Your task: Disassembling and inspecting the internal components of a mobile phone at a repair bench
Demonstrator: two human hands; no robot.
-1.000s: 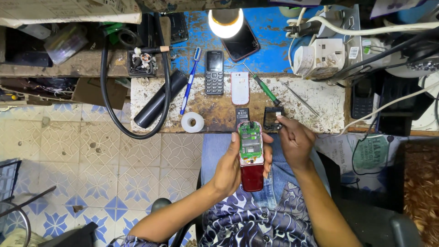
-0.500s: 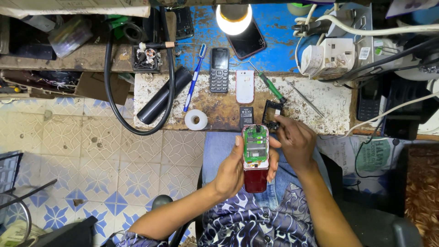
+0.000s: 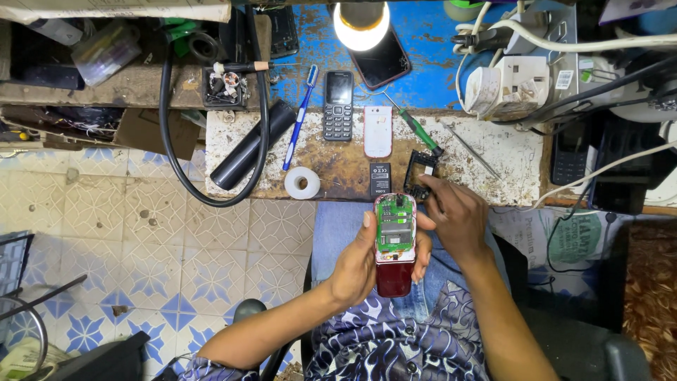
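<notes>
My left hand point(image 3: 363, 257) holds an opened dark red phone point(image 3: 395, 243) upright over my lap, its green circuit board facing up. My right hand point(image 3: 455, 215) sits just right of it, fingers curled at the workbench edge and touching a black phone frame point(image 3: 421, 173). A small black battery point(image 3: 380, 179) lies on the bench just above the held phone. Whether the right fingers pinch a small part, I cannot tell.
On the worn workbench point(image 3: 338, 169) lie a white tape roll point(image 3: 302, 183), a black keypad phone point(image 3: 338, 106), a white back cover point(image 3: 378, 131), a green-handled screwdriver point(image 3: 416, 130), a blue toothbrush point(image 3: 301, 116) and a black tube point(image 3: 252, 144). A lit bulb point(image 3: 361, 25) hangs above. Power sockets point(image 3: 508, 81) stand right.
The view has shifted slightly. My right hand moved from the black frame's right side down toward the red phone's top edge. The left hand keeps holding the phone.
</notes>
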